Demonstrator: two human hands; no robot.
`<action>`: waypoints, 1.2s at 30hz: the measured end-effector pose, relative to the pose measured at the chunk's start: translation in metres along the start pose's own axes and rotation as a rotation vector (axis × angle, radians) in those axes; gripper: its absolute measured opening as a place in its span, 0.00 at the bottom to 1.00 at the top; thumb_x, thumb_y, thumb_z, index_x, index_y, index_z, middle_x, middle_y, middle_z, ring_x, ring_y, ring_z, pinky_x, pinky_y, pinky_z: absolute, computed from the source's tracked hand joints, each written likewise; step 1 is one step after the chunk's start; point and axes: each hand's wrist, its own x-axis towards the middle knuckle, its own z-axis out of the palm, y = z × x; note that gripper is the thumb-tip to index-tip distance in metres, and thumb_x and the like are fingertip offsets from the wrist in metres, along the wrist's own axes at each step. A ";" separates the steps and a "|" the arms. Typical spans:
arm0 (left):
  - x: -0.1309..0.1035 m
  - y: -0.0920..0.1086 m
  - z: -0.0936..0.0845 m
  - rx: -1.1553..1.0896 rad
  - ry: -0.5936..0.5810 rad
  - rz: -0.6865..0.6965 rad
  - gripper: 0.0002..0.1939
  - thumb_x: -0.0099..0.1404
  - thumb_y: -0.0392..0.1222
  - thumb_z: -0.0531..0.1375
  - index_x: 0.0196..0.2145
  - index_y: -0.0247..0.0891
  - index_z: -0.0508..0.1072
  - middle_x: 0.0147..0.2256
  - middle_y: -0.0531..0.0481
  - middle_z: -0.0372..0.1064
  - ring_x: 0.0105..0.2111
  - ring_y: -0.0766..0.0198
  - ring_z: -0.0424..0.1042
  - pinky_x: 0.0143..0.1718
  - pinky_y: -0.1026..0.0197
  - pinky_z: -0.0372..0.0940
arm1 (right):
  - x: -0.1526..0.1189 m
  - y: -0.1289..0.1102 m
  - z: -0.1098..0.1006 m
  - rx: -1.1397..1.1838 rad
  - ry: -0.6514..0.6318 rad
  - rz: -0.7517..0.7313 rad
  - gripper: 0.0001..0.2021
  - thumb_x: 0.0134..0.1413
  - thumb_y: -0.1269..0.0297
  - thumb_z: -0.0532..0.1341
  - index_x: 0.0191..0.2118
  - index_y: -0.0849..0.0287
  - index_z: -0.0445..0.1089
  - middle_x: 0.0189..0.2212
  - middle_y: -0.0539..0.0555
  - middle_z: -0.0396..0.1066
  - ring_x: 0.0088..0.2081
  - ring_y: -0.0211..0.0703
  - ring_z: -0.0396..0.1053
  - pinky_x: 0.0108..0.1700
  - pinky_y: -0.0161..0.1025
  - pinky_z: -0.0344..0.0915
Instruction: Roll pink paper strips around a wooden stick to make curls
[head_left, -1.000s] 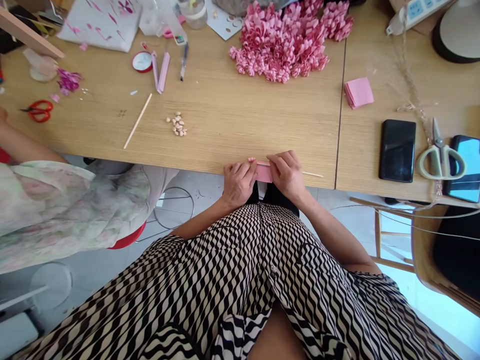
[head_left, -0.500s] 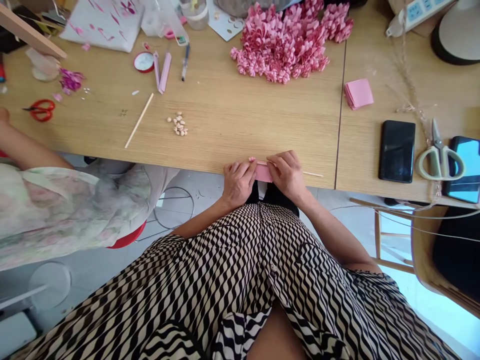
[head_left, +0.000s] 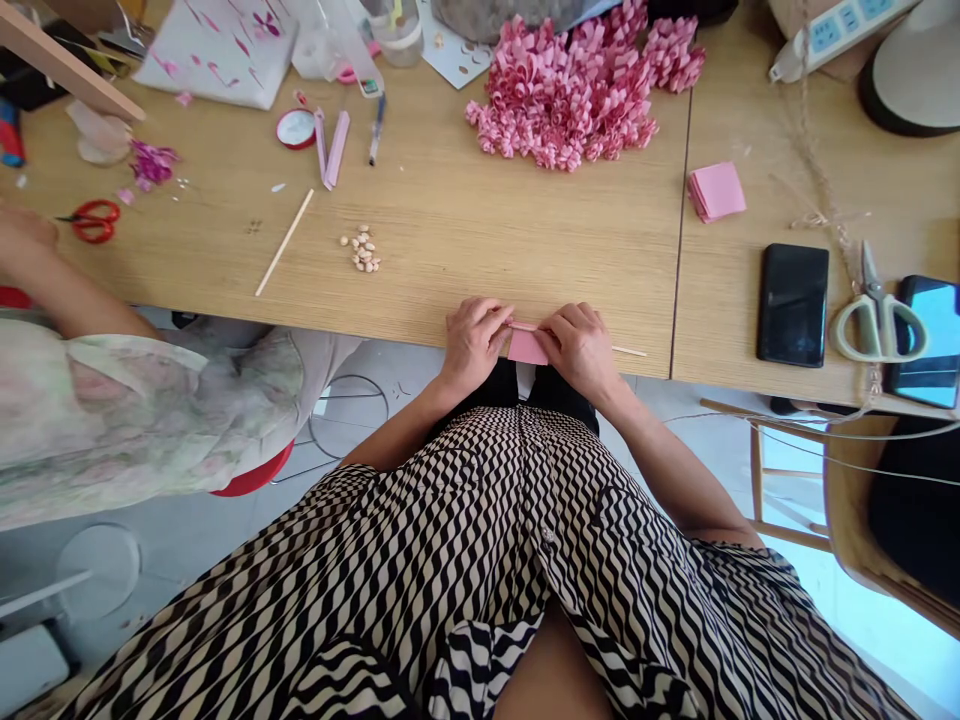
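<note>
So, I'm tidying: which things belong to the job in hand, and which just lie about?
Job: pink piece, between left hand and right hand; stick, by right hand; perhaps, by colour, pink stack, pink curls.
Seemingly lying about: white scissors, black device, pen, power strip.

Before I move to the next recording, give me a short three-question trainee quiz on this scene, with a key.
1. True or false: the stack of pink squares lies apart from the black phone.
2. What pink thing shows between the left hand and the right hand?
3. Fill the gap: in the picture, the small beige nut-like pieces lie to the ____ of the pale stick at the left of the table.

Key: 1. True. 2. A pink sheet. 3. Right.
</note>
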 end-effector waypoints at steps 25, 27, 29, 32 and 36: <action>-0.001 0.001 0.002 -0.037 -0.005 -0.039 0.14 0.71 0.46 0.54 0.42 0.42 0.78 0.42 0.46 0.73 0.46 0.58 0.69 0.49 0.53 0.59 | 0.000 -0.007 -0.004 -0.033 -0.026 0.022 0.14 0.66 0.62 0.51 0.36 0.58 0.71 0.35 0.59 0.70 0.39 0.49 0.60 0.40 0.45 0.57; 0.000 0.001 0.001 -0.040 -0.013 -0.044 0.13 0.71 0.46 0.54 0.42 0.41 0.78 0.42 0.46 0.73 0.47 0.58 0.68 0.49 0.53 0.59 | 0.002 -0.008 -0.004 -0.051 -0.026 0.011 0.14 0.66 0.61 0.51 0.35 0.58 0.71 0.35 0.59 0.70 0.39 0.49 0.60 0.40 0.45 0.57; 0.000 0.002 0.001 -0.046 -0.020 -0.054 0.12 0.70 0.46 0.56 0.42 0.41 0.78 0.42 0.46 0.73 0.47 0.58 0.68 0.49 0.53 0.58 | 0.004 -0.009 -0.005 -0.070 -0.024 0.002 0.14 0.66 0.62 0.50 0.35 0.58 0.71 0.34 0.59 0.70 0.38 0.49 0.60 0.40 0.45 0.57; 0.001 0.003 0.002 -0.044 -0.015 -0.066 0.12 0.69 0.46 0.56 0.40 0.40 0.78 0.42 0.47 0.73 0.46 0.58 0.69 0.49 0.53 0.57 | 0.006 -0.010 -0.006 -0.092 -0.027 -0.022 0.14 0.66 0.63 0.50 0.35 0.58 0.71 0.35 0.59 0.70 0.38 0.49 0.60 0.40 0.45 0.57; 0.001 0.004 0.003 -0.032 0.003 -0.066 0.11 0.69 0.46 0.56 0.37 0.40 0.77 0.41 0.47 0.73 0.46 0.58 0.69 0.49 0.53 0.56 | 0.005 -0.007 -0.007 -0.108 -0.022 -0.040 0.14 0.66 0.63 0.50 0.35 0.58 0.71 0.34 0.59 0.69 0.38 0.49 0.60 0.39 0.45 0.56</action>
